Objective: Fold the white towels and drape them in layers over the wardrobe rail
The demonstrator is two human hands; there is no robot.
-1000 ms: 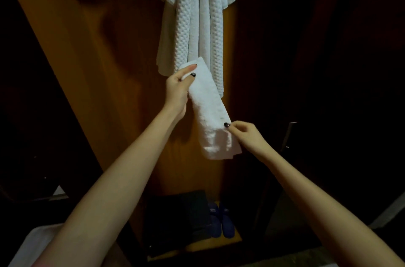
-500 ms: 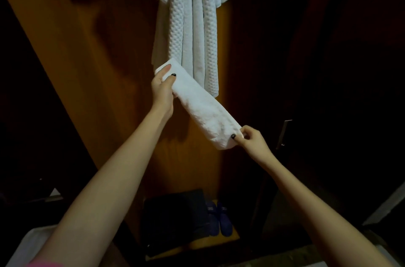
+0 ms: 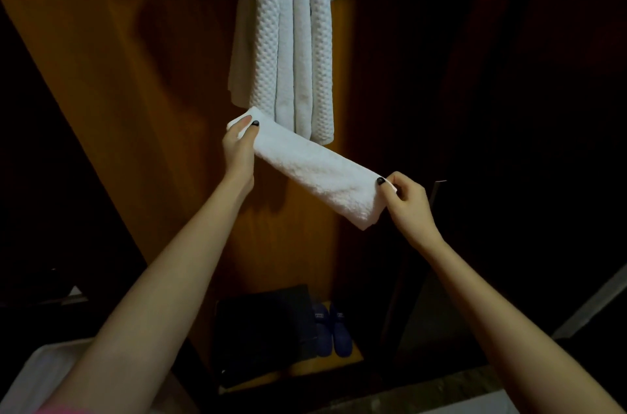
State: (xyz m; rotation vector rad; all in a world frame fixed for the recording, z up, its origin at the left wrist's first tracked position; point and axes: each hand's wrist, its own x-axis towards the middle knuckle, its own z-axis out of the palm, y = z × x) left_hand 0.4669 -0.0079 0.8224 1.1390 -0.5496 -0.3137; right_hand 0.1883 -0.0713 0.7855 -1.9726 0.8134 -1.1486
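Together, fingers of left hand (image 3: pixel 239 150) and right hand (image 3: pixel 410 201) pinch the folded towel (image 3: pixel 315 172) beneath hanging towels (image 3: pixel 288 40).

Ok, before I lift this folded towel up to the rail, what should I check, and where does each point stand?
1. Left hand grips upper end of the folded white terry towel: ok.
2. Right hand pinches its lower end: ok.
3. Towel a narrow strip, stretched between the hands: ok.
4. White waffle-weave towels already hung, hanging straight: ok.
5. Held towel clear of the hung ones: cannot tell, they overlap in view.
6. Rail position and free space: cannot tell, above the frame.
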